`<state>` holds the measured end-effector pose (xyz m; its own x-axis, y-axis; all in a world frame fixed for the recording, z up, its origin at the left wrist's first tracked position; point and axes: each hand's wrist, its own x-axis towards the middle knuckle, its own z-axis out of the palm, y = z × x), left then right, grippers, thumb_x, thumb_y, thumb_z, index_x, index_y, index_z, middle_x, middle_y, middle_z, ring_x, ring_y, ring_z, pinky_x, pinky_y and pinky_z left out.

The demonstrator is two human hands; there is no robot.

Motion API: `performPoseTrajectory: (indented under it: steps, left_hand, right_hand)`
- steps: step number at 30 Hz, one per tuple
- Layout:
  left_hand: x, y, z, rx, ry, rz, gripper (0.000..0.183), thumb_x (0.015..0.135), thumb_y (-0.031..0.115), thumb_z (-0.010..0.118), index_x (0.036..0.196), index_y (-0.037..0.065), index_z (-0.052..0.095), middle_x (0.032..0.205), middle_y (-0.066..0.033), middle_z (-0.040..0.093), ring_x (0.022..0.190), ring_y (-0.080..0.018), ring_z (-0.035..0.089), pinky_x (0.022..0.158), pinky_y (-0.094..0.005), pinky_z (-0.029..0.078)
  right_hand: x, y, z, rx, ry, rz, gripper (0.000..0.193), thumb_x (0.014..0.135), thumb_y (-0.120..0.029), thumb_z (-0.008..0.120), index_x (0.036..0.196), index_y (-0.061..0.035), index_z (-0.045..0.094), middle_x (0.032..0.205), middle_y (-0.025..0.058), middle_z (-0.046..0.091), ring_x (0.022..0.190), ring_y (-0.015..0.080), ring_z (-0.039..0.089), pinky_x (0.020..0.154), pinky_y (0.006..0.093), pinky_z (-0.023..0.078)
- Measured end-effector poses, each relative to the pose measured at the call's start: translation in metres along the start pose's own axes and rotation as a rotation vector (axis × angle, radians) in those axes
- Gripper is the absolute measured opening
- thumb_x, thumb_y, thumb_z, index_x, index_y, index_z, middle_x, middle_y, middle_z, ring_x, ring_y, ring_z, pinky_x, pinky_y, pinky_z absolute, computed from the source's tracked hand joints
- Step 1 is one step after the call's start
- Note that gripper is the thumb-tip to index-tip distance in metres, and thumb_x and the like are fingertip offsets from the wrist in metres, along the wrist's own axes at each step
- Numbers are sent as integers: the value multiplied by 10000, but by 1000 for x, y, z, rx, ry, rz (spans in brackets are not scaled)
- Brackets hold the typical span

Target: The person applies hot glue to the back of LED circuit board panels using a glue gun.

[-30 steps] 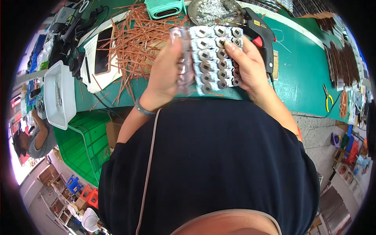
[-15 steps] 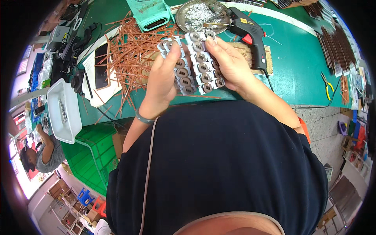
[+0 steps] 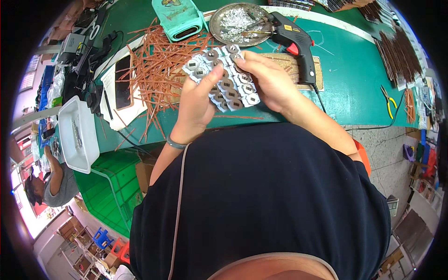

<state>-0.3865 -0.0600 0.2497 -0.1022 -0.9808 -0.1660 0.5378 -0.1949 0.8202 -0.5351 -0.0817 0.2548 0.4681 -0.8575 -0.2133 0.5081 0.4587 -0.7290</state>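
Observation:
Above the green bench's near edge, I hold pale grey strips of joined parts [image 3: 228, 85] with rows of round brown-grey discs. My left hand [image 3: 195, 108] is closed on the left side of the strips, its thumb pressed across the top. On the right edge, my right hand [image 3: 275, 86] grips the strips with thumb and fingers. The strips lie side by side, touching or overlapping, and tilt slightly. My fingers under them are hidden.
Loose copper-brown sticks [image 3: 161, 65] are heaped left of my hands. Beyond stand a turquoise device [image 3: 179, 18], a round metal dish [image 3: 215, 28] of shiny bits and a black soldering gun [image 3: 294, 35]. Yellow-handled pliers [image 3: 389, 105] lie right; a white bin [image 3: 88, 156] stands left.
The strips, earlier held apart with a gap between my hands, have come together side by side. They have turned slightly, and both hands have moved a little closer.

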Motion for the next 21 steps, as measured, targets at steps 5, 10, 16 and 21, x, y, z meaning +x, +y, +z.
performPoseTrajectory:
  steps: [5, 10, 16, 21]
  left_hand:
    - [-4, 5, 7, 35, 40, 63, 221, 880, 101, 512, 1072, -8, 508, 1005, -55, 578, 881, -113, 556, 771, -272, 447]
    - [-8, 1, 7, 90, 35, 103, 188, 893, 100, 490, 1047, -4, 514, 943, -47, 589, 848, -98, 555, 747, -254, 451]
    - [-12, -19, -5, 82, -89, 106, 443, 904, 343, 467, 1154, -19, 420, 1066, -104, 549, 926, -174, 566, 825, -312, 461]
    - [-21, -29, -11, 206, -259, 129, 574, 844, 414, 542, 1179, -25, 386, 1116, -108, 511, 1027, -198, 516, 907, -331, 421]
  right_hand:
    - [-7, -17, -8, -273, -161, -58, 334, 819, -117, 591, 1113, 7, 493, 939, 42, 605, 780, 77, 572, 665, 211, 472]
    - [-14, -22, -11, -430, -150, -37, 396, 771, -79, 653, 1119, 3, 483, 851, 16, 599, 702, 43, 556, 562, 172, 441]
    - [-13, 1, -15, -389, -176, -200, 409, 727, -28, 688, 1079, 27, 487, 849, 53, 612, 724, 86, 579, 625, 211, 478]
    - [-23, -5, -4, -988, -208, -410, 481, 709, -42, 689, 1144, -17, 485, 808, 39, 597, 722, 109, 577, 681, 264, 506]
